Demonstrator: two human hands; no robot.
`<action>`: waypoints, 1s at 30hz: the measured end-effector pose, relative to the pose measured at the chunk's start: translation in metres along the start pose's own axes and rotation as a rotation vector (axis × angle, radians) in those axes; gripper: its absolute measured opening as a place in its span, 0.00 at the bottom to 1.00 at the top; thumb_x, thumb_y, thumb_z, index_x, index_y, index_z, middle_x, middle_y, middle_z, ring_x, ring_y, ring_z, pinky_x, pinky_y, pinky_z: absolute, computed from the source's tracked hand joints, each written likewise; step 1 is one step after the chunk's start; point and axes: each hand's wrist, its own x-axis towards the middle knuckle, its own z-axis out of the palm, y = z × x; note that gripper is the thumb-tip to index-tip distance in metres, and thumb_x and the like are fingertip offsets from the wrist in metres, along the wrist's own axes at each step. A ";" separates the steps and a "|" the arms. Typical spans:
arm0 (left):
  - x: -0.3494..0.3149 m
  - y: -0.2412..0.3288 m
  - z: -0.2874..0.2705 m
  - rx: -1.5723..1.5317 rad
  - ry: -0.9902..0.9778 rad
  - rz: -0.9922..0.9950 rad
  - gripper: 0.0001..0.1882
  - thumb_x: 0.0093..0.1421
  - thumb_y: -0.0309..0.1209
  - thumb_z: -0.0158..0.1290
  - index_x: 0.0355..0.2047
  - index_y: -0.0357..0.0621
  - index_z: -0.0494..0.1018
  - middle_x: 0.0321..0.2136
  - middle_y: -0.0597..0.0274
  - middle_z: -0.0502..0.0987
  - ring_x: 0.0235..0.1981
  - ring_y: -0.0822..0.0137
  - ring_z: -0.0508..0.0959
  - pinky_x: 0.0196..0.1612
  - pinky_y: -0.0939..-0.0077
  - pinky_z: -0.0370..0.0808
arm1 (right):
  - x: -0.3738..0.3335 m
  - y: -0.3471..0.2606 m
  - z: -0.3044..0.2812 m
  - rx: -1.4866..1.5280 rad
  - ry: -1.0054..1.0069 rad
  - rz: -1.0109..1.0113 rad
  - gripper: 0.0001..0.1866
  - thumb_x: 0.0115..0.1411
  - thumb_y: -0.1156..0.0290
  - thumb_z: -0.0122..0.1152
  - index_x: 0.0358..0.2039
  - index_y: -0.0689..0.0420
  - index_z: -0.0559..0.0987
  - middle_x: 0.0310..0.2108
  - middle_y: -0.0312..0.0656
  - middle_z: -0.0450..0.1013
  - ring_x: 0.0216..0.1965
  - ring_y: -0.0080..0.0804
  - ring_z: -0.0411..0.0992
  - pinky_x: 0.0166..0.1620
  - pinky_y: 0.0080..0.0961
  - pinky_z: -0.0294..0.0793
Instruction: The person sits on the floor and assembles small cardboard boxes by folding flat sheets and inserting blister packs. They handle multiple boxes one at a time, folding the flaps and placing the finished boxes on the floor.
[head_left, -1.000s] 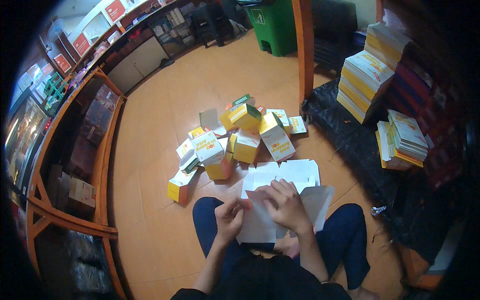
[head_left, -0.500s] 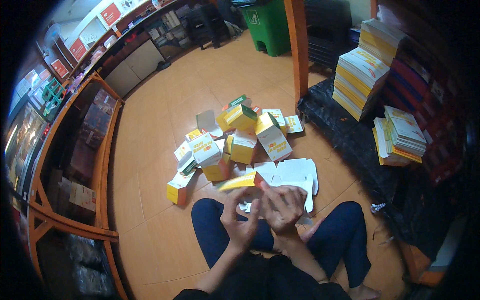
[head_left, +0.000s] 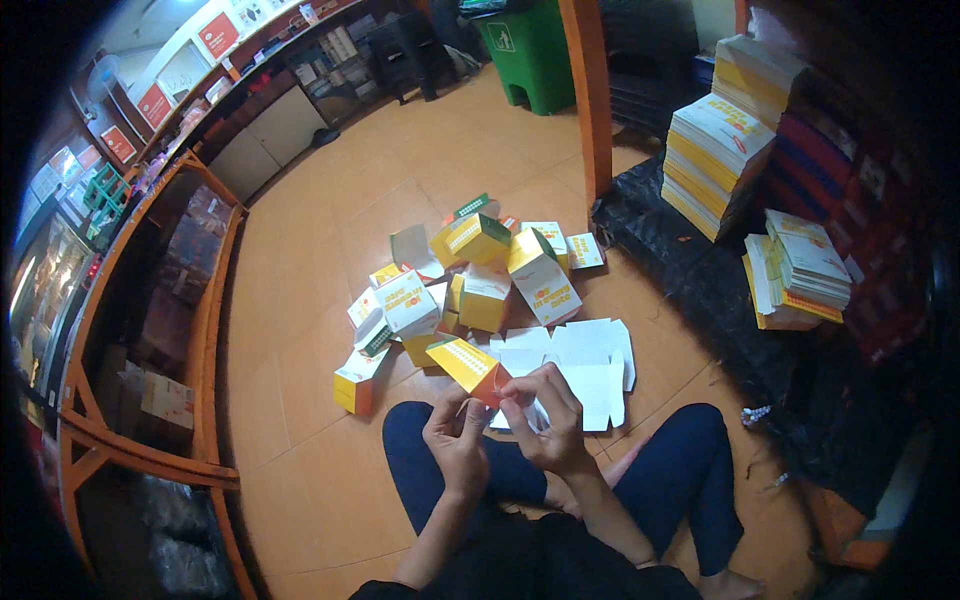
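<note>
A small yellow, orange and white cardboard box point(head_left: 464, 364) is up between my two hands above my lap. My left hand point(head_left: 460, 447) pinches its near orange end from the left, thumb against the fingers. At the same end, my right hand point(head_left: 549, 418) has its fingertips pressed on a white edge or flap. Just beyond my hands, flat unfolded white box blanks point(head_left: 592, 377) lie on the floor. Farther off is a loose heap of folded boxes, among them a white and yellow box point(head_left: 543, 275) and a yellow box with a green flap point(head_left: 478, 238).
To the right, a tall stack of flat cartons point(head_left: 715, 150) and a smaller stack point(head_left: 803, 265) rest on a black-covered low platform point(head_left: 650, 215). A wooden rack point(head_left: 215, 350) runs along the left. An orange post point(head_left: 588, 120) and a green bin point(head_left: 530, 60) stand farther back.
The box in my hands has turned so its yellow side faces up and its orange end points toward me. My right hand's fingers have shifted onto that end.
</note>
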 end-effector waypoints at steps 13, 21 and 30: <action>-0.001 -0.013 -0.006 -0.006 -0.032 0.047 0.08 0.64 0.23 0.58 0.43 0.38 0.75 0.41 0.59 0.80 0.42 0.67 0.82 0.50 0.67 0.82 | -0.001 0.010 -0.003 -0.019 -0.058 -0.004 0.05 0.57 0.79 0.65 0.35 0.60 0.81 0.33 0.45 0.76 0.33 0.35 0.75 0.38 0.29 0.75; 0.001 -0.010 0.006 -0.010 0.143 0.089 0.17 0.62 0.22 0.61 0.51 0.35 0.73 0.47 0.61 0.79 0.48 0.70 0.78 0.53 0.76 0.73 | -0.006 0.013 0.006 -0.295 -0.244 -0.192 0.26 0.53 0.81 0.62 0.54 0.57 0.75 0.51 0.49 0.73 0.50 0.55 0.75 0.49 0.43 0.78; 0.013 0.003 -0.012 1.005 -0.608 0.479 0.49 0.51 0.40 0.70 0.69 0.45 0.57 0.69 0.52 0.59 0.72 0.41 0.52 0.72 0.38 0.31 | -0.006 0.021 -0.013 0.088 -0.068 0.217 0.23 0.62 0.78 0.62 0.58 0.56 0.73 0.51 0.53 0.78 0.43 0.39 0.82 0.44 0.33 0.83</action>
